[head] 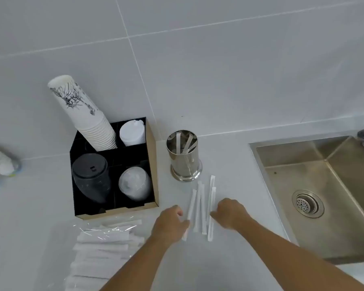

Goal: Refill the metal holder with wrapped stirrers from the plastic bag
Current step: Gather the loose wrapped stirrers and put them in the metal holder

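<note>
A shiny metal holder stands upright on the white counter and has a few wrapped stirrers inside. Just in front of it, several white wrapped stirrers lie side by side on the counter. My left hand rests at their left side, fingers touching the leftmost stirrer. My right hand presses against their right side, fingers curled against the rightmost one. Neither hand has lifted any. The clear plastic bag, full of wrapped stirrers, lies at the lower left.
A black organizer box to the left of the holder has a tilted stack of paper cups and stacks of lids. A steel sink is sunk into the counter on the right. The tiled wall runs behind.
</note>
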Demonstrator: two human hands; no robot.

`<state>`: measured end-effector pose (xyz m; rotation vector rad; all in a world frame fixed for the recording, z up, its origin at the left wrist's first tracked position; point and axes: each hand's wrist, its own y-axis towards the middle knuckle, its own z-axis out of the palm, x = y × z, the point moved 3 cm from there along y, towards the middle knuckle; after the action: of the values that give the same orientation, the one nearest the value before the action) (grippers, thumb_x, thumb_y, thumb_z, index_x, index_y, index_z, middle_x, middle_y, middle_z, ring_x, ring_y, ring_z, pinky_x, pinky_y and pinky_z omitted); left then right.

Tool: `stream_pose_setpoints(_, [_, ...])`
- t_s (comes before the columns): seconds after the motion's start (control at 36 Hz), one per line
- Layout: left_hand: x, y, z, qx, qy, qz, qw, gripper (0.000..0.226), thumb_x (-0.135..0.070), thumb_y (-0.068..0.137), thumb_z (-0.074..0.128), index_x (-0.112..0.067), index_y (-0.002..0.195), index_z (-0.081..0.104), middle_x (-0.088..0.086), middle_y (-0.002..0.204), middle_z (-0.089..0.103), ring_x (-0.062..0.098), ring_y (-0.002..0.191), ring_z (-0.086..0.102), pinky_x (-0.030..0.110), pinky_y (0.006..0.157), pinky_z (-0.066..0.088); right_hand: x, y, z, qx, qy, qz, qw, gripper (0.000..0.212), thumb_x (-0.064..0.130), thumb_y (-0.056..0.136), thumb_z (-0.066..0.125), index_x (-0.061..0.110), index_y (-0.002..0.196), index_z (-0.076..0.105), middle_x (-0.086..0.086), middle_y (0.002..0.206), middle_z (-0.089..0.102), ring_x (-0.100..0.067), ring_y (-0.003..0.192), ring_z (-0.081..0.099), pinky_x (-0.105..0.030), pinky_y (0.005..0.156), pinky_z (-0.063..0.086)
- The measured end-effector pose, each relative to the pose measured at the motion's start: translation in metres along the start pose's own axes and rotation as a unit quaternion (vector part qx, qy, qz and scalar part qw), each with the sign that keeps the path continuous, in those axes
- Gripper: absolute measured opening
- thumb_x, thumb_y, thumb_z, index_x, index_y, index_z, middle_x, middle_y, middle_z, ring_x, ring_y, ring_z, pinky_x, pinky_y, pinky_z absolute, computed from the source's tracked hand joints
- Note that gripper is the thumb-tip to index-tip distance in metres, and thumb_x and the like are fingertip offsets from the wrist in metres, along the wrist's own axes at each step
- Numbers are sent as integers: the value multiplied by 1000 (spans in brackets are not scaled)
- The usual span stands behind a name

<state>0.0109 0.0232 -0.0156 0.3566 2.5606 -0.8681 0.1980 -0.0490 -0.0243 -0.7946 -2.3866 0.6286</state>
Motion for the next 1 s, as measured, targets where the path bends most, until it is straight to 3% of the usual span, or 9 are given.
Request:
stream_pose_setpoints(0.17, [-16, 11, 12, -22, 30, 7, 999, 25, -40, 81, 62, -24, 98, 52, -6, 95, 54, 15, 84, 57, 27, 69, 48, 9, 4, 13, -20, 36, 52, 998, 12, 26, 76, 54, 23, 70, 45, 7, 68, 51, -17, 65, 53, -24, 49, 36])
stream_pose_setpoints(0.36, [-11, 20, 21, -43, 31, 9, 999, 13, -32, 85, 58, -22, 89, 50, -5, 89, 52, 15, 78, 54, 26, 65, 44, 8, 9, 11, -13, 56, 68, 996, 15, 19, 75, 55, 21, 67, 43, 6, 68, 52, -8, 55, 46, -20, 42, 32])
stream_pose_setpoints(0.47, [-9, 19, 23, -46, 32, 11, 998, 13, -32, 90, 55, -20, 96, 53, -1, 98, 57, 20, 87, 58, 31, 77, 52, 7, 9, 12, -9, 81, 74, 994, 10, 19, 74, 56, 18, 68, 48, 2, 68, 58, -15, 58, 58, -23, 47, 46])
stream_pose_setpoints(0.56, [-10, 18, 24, -52, 18, 8, 998, 17, -38, 91, 55, -22, 95, 52, -3, 95, 56, 17, 83, 57, 29, 71, 49, 7, 10, 10, -1, 101, 82, 992, 3, 16, 74, 56, 15, 72, 56, -2, 70, 65, -20, 58, 66, -26, 52, 56])
stream_pose_setpoints(0.64, [-13, 17, 27, -50, 12, 12, 999, 25, -47, 87, 60, -25, 94, 48, -7, 88, 51, 13, 77, 53, 24, 60, 39, 4, 11, 10, 8, 109, 83, 991, 8, 11, 77, 52, 13, 74, 60, -3, 66, 66, -16, 45, 64, -18, 38, 46])
stream_pose_setpoints(0.69, [-14, 17, 28, -47, 16, 14, 999, 24, -42, 87, 61, -23, 94, 48, -5, 90, 51, 14, 77, 53, 25, 62, 40, 2, 10, 10, 8, 103, 80, 991, 10, 10, 77, 52, 13, 72, 59, -3, 63, 65, -15, 42, 61, -17, 36, 42])
stream_pose_setpoints(0.86, [-16, 23, 24, -46, 39, 6, 998, 8, -25, 94, 51, -18, 91, 50, 2, 93, 58, 14, 72, 53, 23, 57, 39, 2, 6, 7, -36, 11, 50, 998, 20, 15, 79, 57, 22, 66, 44, 4, 69, 54, -13, 60, 53, -24, 56, 44])
stream_pose_setpoints(1.0, [-16, 25, 17, -33, 21, -10, 999, 9, -17, 89, 50, -14, 81, 52, 5, 90, 60, 17, 71, 54, 24, 50, 37, -4, 10, 0, -20, 24, 54, 998, 10, 18, 78, 59, 19, 71, 51, 3, 72, 57, -21, 73, 62, -27, 61, 48])
